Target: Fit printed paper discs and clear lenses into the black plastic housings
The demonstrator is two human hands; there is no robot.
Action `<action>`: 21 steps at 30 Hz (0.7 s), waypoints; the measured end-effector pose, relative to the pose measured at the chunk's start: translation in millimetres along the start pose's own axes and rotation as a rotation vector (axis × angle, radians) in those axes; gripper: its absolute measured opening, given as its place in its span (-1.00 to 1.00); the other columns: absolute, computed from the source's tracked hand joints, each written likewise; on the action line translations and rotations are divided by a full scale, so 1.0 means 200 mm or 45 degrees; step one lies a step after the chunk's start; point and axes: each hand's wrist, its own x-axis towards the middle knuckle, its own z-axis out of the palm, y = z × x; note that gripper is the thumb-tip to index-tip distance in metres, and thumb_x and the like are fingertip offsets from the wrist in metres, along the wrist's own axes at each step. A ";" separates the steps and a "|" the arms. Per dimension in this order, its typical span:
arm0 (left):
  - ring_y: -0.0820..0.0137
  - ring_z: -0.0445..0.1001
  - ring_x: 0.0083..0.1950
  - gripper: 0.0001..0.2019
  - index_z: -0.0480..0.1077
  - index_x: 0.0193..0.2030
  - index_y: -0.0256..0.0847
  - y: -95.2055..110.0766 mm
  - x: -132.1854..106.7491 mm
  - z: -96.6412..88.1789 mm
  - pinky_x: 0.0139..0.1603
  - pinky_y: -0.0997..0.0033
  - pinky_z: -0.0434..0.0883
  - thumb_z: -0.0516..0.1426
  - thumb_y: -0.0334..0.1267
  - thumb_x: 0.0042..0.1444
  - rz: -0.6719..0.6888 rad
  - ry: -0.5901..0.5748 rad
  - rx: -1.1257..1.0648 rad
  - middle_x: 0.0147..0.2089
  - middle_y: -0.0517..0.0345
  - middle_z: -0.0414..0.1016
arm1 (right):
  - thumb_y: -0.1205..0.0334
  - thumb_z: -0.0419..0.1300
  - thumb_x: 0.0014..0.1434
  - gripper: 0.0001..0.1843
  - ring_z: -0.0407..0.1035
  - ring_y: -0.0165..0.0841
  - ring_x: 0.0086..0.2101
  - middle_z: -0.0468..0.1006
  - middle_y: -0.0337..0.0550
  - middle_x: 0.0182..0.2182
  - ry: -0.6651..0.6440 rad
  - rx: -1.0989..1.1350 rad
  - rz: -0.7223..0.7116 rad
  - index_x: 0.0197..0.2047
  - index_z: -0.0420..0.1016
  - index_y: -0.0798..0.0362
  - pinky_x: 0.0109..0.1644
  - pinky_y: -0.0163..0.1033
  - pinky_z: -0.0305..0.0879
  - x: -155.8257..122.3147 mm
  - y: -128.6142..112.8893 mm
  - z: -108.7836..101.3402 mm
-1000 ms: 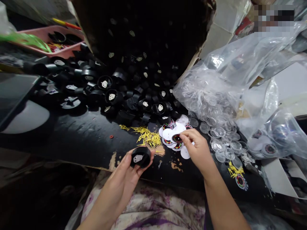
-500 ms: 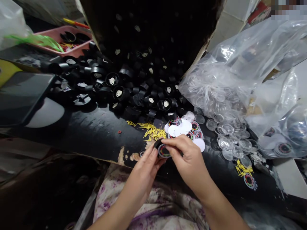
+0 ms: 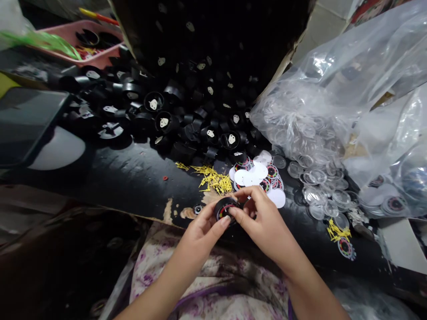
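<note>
Head view: your left hand (image 3: 199,230) is holding the black case (image 3: 219,205) within its grip; your right hand (image 3: 265,220) is pinching the opposite side, thumb touching the dial (image 3: 222,211) inside.

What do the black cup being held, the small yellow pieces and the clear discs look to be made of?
Black cup: probably moulded plastic, fairly smooth, judging by its even black wall.
Yellow pieces: likely plastic, from their uniform colour and slim shapes; finish too small to judge.
Clear discs: glossy, probably plastic, though glass isn't ruled out; they're see-through with bright highlights.
</note>
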 end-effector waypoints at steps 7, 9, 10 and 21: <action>0.26 0.53 0.06 -0.69 0.49 -0.02 -0.08 0.03 -0.09 -0.12 0.13 0.34 0.44 0.27 -0.12 0.09 -0.108 0.155 0.091 -0.02 0.14 0.61 | 0.32 0.11 0.28 -0.85 0.42 -0.37 -0.25 0.56 -0.22 -0.23 -0.178 -0.081 -0.107 -0.11 0.45 0.01 -0.16 -0.26 0.30 -0.02 0.05 -0.01; 0.25 0.54 0.05 -0.72 0.49 -0.04 -0.11 0.06 -0.09 -0.13 0.14 0.30 0.44 0.26 -0.15 0.11 -0.036 0.288 -0.046 -0.03 0.12 0.61 | 0.35 0.10 0.29 -0.86 0.42 -0.31 -0.20 0.57 -0.17 -0.23 -0.101 -0.372 -0.166 -0.16 0.48 0.03 -0.10 -0.19 0.27 0.03 0.05 0.01; 0.23 0.54 0.06 -0.73 0.49 -0.05 -0.14 0.08 -0.09 -0.14 0.15 0.27 0.44 0.26 -0.17 0.11 -0.007 0.336 -0.116 -0.03 0.09 0.61 | 0.35 0.10 0.29 -0.86 0.41 -0.26 -0.17 0.57 -0.14 -0.23 -0.078 -0.547 -0.188 -0.17 0.48 0.05 -0.07 -0.15 0.24 0.05 0.05 0.03; 0.13 0.55 0.06 -0.85 0.51 -0.12 -0.12 0.14 -0.06 -0.04 0.06 0.08 0.51 0.15 -0.24 0.21 -0.316 0.208 -0.680 0.12 0.04 0.55 | 0.34 0.17 0.20 -0.95 0.36 -0.35 -0.32 0.52 -0.22 -0.37 -0.102 -0.474 -0.257 -0.32 0.42 0.06 -0.14 -0.20 0.19 0.13 -0.02 0.08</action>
